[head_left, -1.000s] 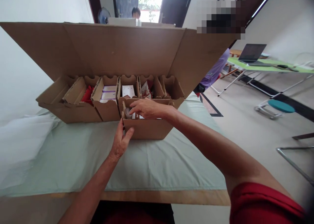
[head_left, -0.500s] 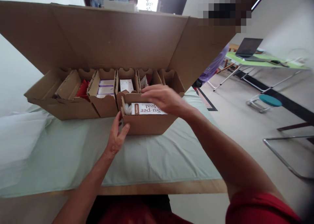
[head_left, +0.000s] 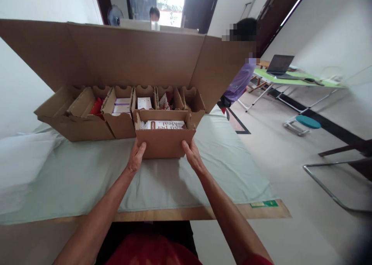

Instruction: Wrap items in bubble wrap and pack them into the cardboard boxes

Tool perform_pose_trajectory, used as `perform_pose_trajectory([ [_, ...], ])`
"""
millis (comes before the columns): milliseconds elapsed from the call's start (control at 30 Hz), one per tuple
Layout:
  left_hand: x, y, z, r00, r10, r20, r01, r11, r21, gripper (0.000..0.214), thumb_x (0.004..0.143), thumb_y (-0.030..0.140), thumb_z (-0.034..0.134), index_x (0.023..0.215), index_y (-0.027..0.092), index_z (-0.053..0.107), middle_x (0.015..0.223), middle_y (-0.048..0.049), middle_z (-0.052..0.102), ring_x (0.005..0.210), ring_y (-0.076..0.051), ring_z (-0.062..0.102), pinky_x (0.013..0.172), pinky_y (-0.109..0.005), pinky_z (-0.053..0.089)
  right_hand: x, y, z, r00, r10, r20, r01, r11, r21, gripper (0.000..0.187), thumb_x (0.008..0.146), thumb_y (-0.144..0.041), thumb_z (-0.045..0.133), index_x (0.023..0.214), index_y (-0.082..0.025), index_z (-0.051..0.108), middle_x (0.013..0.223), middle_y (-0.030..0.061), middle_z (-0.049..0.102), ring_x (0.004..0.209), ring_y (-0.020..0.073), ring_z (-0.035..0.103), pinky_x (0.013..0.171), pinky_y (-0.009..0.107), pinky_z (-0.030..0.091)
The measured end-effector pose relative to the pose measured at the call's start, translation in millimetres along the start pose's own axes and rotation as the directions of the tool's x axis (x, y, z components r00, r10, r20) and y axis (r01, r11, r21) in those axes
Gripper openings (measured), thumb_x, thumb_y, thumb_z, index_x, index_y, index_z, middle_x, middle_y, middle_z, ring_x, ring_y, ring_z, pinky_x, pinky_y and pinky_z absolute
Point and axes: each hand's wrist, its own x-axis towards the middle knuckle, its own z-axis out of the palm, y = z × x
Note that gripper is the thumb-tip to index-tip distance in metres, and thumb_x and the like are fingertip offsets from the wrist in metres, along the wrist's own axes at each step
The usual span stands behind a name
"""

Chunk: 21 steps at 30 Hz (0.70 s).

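Between my two hands is a small open cardboard box point(head_left: 164, 144), in front of a row of similar boxes. My left hand point(head_left: 136, 155) grips its left end, thumb on the front face. On the opposite end, my right hand point(head_left: 193, 155) holds it the same way. Inside lies a white carton point(head_left: 167, 124) printed "Su-per Meal", upside down from my side, with some clear plastic at its left. Behind stand the cardboard compartments point(head_left: 119, 126), holding a red packet point(head_left: 97, 106), white-and-purple cartons point(head_left: 121, 108) and a white box point(head_left: 144, 103).
A tall cardboard panel point(head_left: 130, 57) rises behind the compartments. White plastic sheeting point(head_left: 26, 168) lies on the left of the cloth-covered table point(head_left: 95, 179). A person in purple point(head_left: 240, 83) is beyond the panel, near a green table point(head_left: 302, 81) with a laptop and a teal stool point(head_left: 308, 121).
My right hand has come down from over the carton to the box's right end. My left hand has closed on the left end. The view has shifted slightly.
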Motion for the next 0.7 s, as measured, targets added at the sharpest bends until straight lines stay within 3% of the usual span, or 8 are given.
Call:
perform_pose_trajectory([
  [100, -14, 15, -18.9, 0.998, 0.03, -0.047, -0.031, 0.999, -0.016, 0.061, 0.095, 0.061, 0.053, 0.146, 0.027, 0.052, 0.147, -0.0077, 0.058, 0.144, -0.027, 0.046, 0.124, -0.045, 0.031, -17, -24, 10, 1.0, -0.011, 0.023, 0.011, 1.0, -0.001, 0.063, 0.094, -0.059, 0.05, 0.142, -0.017, 0.052, 0.134, 0.0141, 0.065, 0.121, 0.0289, 0.06, 0.104, 0.043, 0.049],
  [200, -20, 34, -35.1, 0.98, 0.114, -0.165, -0.121, 0.992, -0.029, 0.059, 0.096, 0.06, 0.053, 0.147, 0.03, 0.051, 0.147, -0.0045, 0.059, 0.147, -0.025, 0.043, 0.127, -0.042, 0.027, -24, -52, 19, 0.995, -0.091, 0.039, 0.092, 0.996, -0.011, 0.061, 0.094, -0.055, 0.051, 0.143, -0.018, 0.051, 0.136, 0.0139, 0.063, 0.121, 0.0294, 0.06, 0.105, 0.045, 0.048],
  [267, -19, 46, -36.4, 0.962, 0.16, -0.223, -0.173, 0.984, -0.043, 0.059, 0.096, 0.06, 0.053, 0.147, 0.032, 0.051, 0.148, -0.0033, 0.058, 0.148, -0.024, 0.042, 0.128, -0.04, 0.025, -23, -70, 22, 0.989, -0.149, 0.025, 0.149, 0.989, -0.013, 0.062, 0.094, -0.054, 0.052, 0.145, -0.019, 0.049, 0.138, 0.0133, 0.062, 0.124, 0.0297, 0.058, 0.107, 0.046, 0.046],
  [367, -18, 60, -28.0, 0.966, 0.16, -0.201, -0.178, 0.981, -0.074, 0.062, 0.096, 0.061, 0.053, 0.15, 0.032, 0.047, 0.15, -0.0038, 0.056, 0.148, -0.024, 0.042, 0.127, -0.041, 0.027, -22, -90, 18, 0.984, -0.18, -0.012, 0.18, 0.983, -0.025, 0.06, 0.095, -0.053, 0.051, 0.146, -0.021, 0.048, 0.138, 0.0118, 0.062, 0.125, 0.0291, 0.057, 0.108, 0.048, 0.046],
  [533, -27, 70, -24.4, 0.977, 0.132, -0.17, -0.144, 0.988, -0.056, 0.061, 0.097, 0.063, 0.049, 0.15, 0.032, 0.047, 0.151, -0.004, 0.056, 0.149, -0.023, 0.041, 0.126, -0.04, 0.029, -31, -98, 12, 0.985, -0.173, 0.021, 0.174, 0.983, -0.058, 0.059, 0.097, -0.054, 0.049, 0.147, -0.023, 0.048, 0.138, 0.0114, 0.062, 0.125, 0.0293, 0.057, 0.108, 0.049, 0.046],
  [700, -31, 76, -39.6, 0.98, 0.131, -0.152, -0.136, 0.99, -0.027, 0.063, 0.096, 0.063, 0.052, 0.149, 0.03, 0.048, 0.152, -0.0049, 0.054, 0.148, -0.025, 0.041, 0.127, -0.042, 0.026, -34, -91, 28, 0.986, -0.167, -0.012, 0.166, 0.986, -0.009, 0.059, 0.097, -0.054, 0.047, 0.145, -0.022, 0.048, 0.136, 0.0115, 0.063, 0.124, 0.0287, 0.058, 0.108, 0.048, 0.047],
])
